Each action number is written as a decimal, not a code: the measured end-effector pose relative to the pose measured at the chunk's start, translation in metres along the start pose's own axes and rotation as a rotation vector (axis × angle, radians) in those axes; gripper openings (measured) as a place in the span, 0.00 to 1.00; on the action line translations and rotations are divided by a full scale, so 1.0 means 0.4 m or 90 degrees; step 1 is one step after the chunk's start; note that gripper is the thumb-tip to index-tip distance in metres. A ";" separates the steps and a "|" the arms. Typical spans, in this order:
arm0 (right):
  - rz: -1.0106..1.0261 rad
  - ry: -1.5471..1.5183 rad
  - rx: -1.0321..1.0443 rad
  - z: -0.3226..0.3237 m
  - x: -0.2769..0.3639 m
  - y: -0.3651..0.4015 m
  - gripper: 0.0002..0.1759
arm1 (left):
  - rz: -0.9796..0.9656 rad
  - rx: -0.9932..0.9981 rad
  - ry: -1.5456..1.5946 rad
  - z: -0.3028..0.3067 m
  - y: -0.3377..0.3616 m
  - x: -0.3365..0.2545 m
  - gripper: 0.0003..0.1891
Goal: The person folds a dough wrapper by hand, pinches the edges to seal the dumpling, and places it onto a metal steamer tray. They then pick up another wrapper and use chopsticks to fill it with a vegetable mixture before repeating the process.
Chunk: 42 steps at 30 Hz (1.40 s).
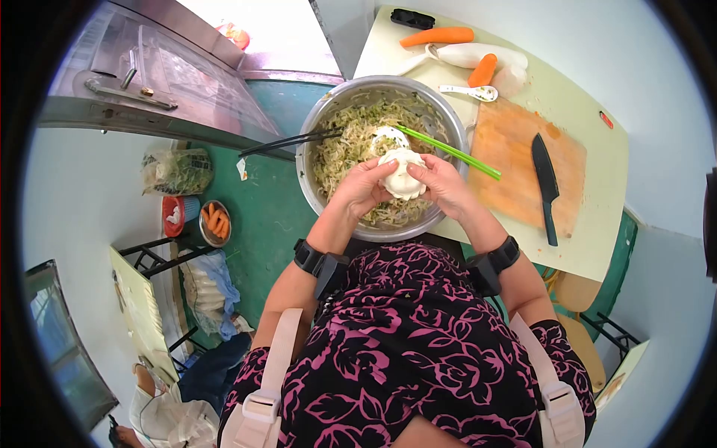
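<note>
Between my left hand (364, 184) and my right hand (446, 185) is a white dough dumpling (403, 176) with a crimped edge. Both hands are closed on its sides, thumbs on top and the other fingers partly hidden beneath. The dumpling is held above a large metal bowl (305, 160) full of shredded filling (340, 153). Just beyond it, a white round piece (389, 137), partly covered, sits in the filling; I cannot make out its kind. Green chopsticks (455, 154) rest across the bowl's right rim, and black chopsticks (287, 142) across its left.
At right, a table (597, 175) bears a cutting board (508, 164) with a black knife (544, 179), a white spoon (478, 92), carrots (441, 36) and a white radish (478, 56). On the floor at left stand a bowl of carrots (215, 222) and a red bucket (173, 216). A person (179, 411) is at lower left.
</note>
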State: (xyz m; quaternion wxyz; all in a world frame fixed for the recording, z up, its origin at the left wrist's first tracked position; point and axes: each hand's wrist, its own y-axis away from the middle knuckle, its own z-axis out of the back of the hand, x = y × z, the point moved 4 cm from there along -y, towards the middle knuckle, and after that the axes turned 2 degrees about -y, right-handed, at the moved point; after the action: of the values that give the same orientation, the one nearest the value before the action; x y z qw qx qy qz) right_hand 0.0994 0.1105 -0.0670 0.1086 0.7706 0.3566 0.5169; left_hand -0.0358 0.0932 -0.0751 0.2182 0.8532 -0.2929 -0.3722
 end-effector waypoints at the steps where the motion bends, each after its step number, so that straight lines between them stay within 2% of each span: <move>1: -0.006 -0.009 0.002 0.001 -0.001 -0.002 0.22 | -0.003 0.001 0.005 0.000 -0.001 0.003 0.14; 6: 0.002 0.025 -0.007 0.004 -0.025 -0.001 0.19 | -0.021 0.009 -0.003 0.007 0.006 0.019 0.14; 9: -0.013 -0.048 -0.012 -0.008 -0.025 0.012 0.17 | 0.003 0.096 0.026 -0.008 0.031 0.014 0.17; 21: -0.113 -0.067 0.091 -0.017 -0.019 -0.015 0.20 | -0.067 -0.029 -0.001 0.022 0.028 0.030 0.14; 25: -0.136 -0.092 0.129 -0.022 -0.009 -0.012 0.21 | -0.072 -0.005 0.112 0.001 0.053 0.021 0.14; 28: -0.127 -0.004 0.129 -0.018 -0.013 -0.011 0.21 | -0.071 -0.066 0.038 0.028 0.021 0.046 0.15; 32: 0.000 0.078 0.082 0.011 -0.021 -0.018 0.23 | -0.099 -0.058 0.069 -0.001 0.007 0.070 0.17; 33: -0.013 0.092 0.072 0.018 -0.022 -0.017 0.23 | -0.106 -0.086 0.077 -0.019 0.014 0.069 0.17; 35: -0.062 0.050 0.080 0.024 -0.011 0.004 0.22 | -0.119 -0.080 0.089 -0.020 0.007 0.083 0.18; 38: -0.156 -0.204 0.125 0.036 -0.036 -0.001 0.20 | -0.117 -0.125 0.163 -0.025 0.015 0.088 0.19; 42: -0.162 -0.260 0.136 0.036 -0.059 0.005 0.20 | -0.152 -0.122 0.233 -0.025 0.007 0.107 0.20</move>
State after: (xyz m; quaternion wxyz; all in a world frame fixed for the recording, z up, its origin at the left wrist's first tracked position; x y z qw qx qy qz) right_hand 0.1079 0.0965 -0.0893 0.1604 0.8151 0.4738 0.2922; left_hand -0.0055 0.0643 -0.0887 0.3021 0.9105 -0.1089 -0.2604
